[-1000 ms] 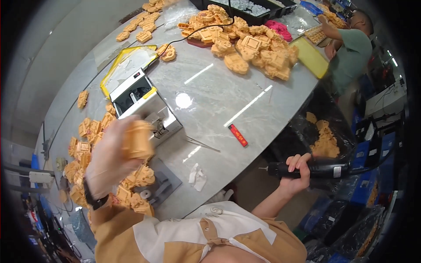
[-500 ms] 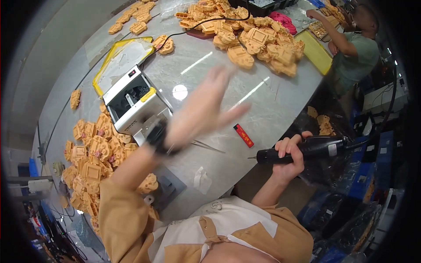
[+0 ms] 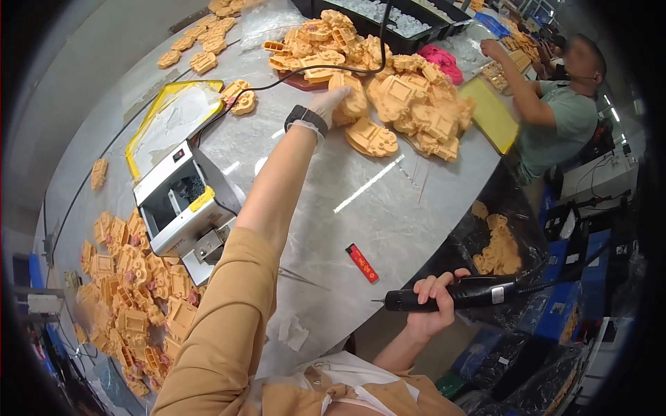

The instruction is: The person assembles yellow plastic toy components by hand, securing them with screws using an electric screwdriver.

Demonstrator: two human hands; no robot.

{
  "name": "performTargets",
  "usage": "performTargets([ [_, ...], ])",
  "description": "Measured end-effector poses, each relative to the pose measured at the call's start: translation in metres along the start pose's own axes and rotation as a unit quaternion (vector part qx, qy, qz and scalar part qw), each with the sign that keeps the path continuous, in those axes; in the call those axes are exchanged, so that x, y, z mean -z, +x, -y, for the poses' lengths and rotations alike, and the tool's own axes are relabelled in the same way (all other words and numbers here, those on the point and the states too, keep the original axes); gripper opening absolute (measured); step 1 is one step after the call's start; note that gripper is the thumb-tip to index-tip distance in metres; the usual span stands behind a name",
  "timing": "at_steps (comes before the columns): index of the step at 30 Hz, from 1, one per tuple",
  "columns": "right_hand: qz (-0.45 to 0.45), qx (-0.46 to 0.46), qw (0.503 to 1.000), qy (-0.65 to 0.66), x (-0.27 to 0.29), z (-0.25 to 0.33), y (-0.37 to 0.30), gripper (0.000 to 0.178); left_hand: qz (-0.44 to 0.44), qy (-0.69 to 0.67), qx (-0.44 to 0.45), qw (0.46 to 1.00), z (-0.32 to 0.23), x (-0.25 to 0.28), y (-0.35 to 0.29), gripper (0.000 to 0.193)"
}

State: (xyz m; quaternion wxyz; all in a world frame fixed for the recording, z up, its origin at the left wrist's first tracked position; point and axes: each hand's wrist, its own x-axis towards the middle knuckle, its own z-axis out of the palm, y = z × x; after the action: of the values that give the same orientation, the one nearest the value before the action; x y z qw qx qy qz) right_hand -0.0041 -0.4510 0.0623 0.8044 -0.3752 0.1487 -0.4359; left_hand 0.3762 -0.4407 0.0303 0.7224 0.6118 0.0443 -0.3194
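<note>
A: Since the earlier frame, what has moved?

B: Half a second ago the left hand (image 3: 331, 104) was in mid-air over the bench (image 3: 361, 208). Now the arm is stretched to the far pile (image 3: 402, 104) and the fingers are clasped on one orange part (image 3: 354, 97) at the pile's near edge. The right hand (image 3: 431, 305) has stayed off the bench's near right edge, clenched round a black tool (image 3: 458, 295).

A: Which containers are there, and what is in them?

B: Two black trays (image 3: 388, 31) at the far edge hold pale small pieces; I cannot tell what kind. One yellow-rimmed tray (image 3: 173, 118) on the left holds clear plastic film. One grey box machine (image 3: 184, 204) stands open-topped near the elbow. One dark bag (image 3: 496, 229) at the bench's right edge holds a few more orange parts.

A: And the counts?

B: Two big heaps of orange parts, the far pile and a near-left heap (image 3: 132, 291), too many to count. One red lighter (image 3: 362, 263) lies alone near the tool. One other person (image 3: 555, 118) works at the far right.
</note>
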Motion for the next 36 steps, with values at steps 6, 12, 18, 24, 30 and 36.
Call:
performTargets([
  [6, 0.063, -0.024, 0.997, 0.036, -0.016, -0.009, 0.001, 0.044, -0.095, 0.006, -0.093, 0.991, -0.004, 0.035, -0.039, 0.035],
  [12, 0.132, -0.033, 0.989, 0.062, -0.037, -0.007, -0.018, 0.037, 0.157, -0.181, -0.134, 0.962, -0.006, 0.07, -0.253, 0.04],
  [18, 0.083, -0.042, 0.995, 0.04, -0.013, -0.007, -0.01, 0.043, -0.051, -0.355, -0.047, 0.932, 0.014, 0.177, -0.428, 0.051],
  [24, 0.079, -0.043, 0.996, 0.019, -0.018, -0.014, -0.002, 0.044, -0.413, -0.3, -0.192, 0.838, 0.053, 0.306, -0.469, 0.054],
  [30, 0.078, -0.043, 0.996, 0.001, -0.023, -0.018, -0.001, 0.044, -0.314, 0.035, -0.343, 0.884, 0.041, 0.155, -0.418, 0.083],
  [36, 0.074, -0.05, 0.996, -0.012, -0.018, -0.017, -0.001, 0.046, -0.258, 0.255, -0.247, 0.899, 0.053, 0.11, -0.347, 0.09],
])
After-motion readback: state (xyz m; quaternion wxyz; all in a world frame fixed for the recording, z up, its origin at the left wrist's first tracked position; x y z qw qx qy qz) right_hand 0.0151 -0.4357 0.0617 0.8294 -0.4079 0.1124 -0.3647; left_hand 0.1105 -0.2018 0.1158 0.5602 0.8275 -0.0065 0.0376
